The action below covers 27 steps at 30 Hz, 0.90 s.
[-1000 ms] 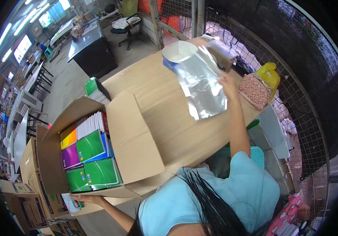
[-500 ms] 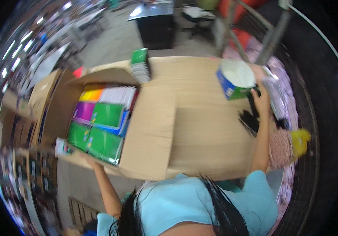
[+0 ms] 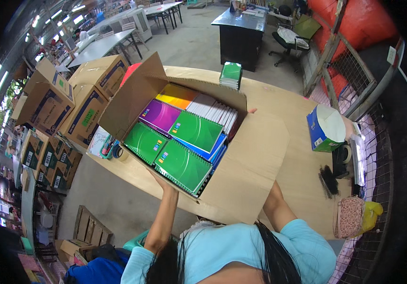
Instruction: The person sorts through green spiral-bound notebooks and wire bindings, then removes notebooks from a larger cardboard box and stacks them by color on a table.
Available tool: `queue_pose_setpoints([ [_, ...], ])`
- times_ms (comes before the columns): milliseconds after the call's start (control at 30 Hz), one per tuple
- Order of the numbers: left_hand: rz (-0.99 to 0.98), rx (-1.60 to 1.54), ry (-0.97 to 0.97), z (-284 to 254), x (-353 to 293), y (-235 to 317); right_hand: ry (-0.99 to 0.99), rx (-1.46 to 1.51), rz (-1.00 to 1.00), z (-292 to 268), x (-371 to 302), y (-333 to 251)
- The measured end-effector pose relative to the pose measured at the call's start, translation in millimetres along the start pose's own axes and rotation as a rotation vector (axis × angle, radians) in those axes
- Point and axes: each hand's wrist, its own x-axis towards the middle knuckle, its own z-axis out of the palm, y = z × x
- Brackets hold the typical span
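An open cardboard box [image 3: 266,156] is in front of me, tilted, its flaps spread. Inside are spiral notebooks: green ones [image 3: 184,165] at the near side, a purple one [image 3: 160,115], an orange one [image 3: 179,96], some blue ones [image 3: 208,150] and a row standing with white page edges [image 3: 213,109]. My left hand [image 3: 166,182] grips the box's near lower edge, its fingers hidden beneath. My right hand [image 3: 252,110] reaches under the right flap to the box's far right side; only fingertips show past the cardboard.
A stack of green notebooks [image 3: 231,75] stands at the table's far edge. On the right are a blue-green carton [image 3: 325,128], a black brush [image 3: 329,181], a tape roll [image 3: 347,154] and a patterned pouch [image 3: 349,217]. Closed cartons [image 3: 87,111] are piled left, beside another table [image 3: 113,46].
My right hand has left the blue-green carton and come to the notebook box. My left hand stays at the box's near edge. The box now sits turned and tilted, and the view has swung left.
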Motion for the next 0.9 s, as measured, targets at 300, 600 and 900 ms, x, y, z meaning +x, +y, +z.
queue_pose_setpoints([
  [300, -0.078, 0.214, -0.057, 75.8, -85.6, -6.7, 0.346, 0.037, 0.038, -62.8, -89.5, -1.2],
  [600, -0.61, 0.011, -0.124, 104.4, -159.5, -93.0, 0.747, 0.03, 0.061, -130.7, -198.0, 10.6],
  [900, -1.054, 0.256, -0.718, 248.0, -128.0, -203.5, 1.179, 0.061, 0.02, -184.5, -272.9, 26.2],
])
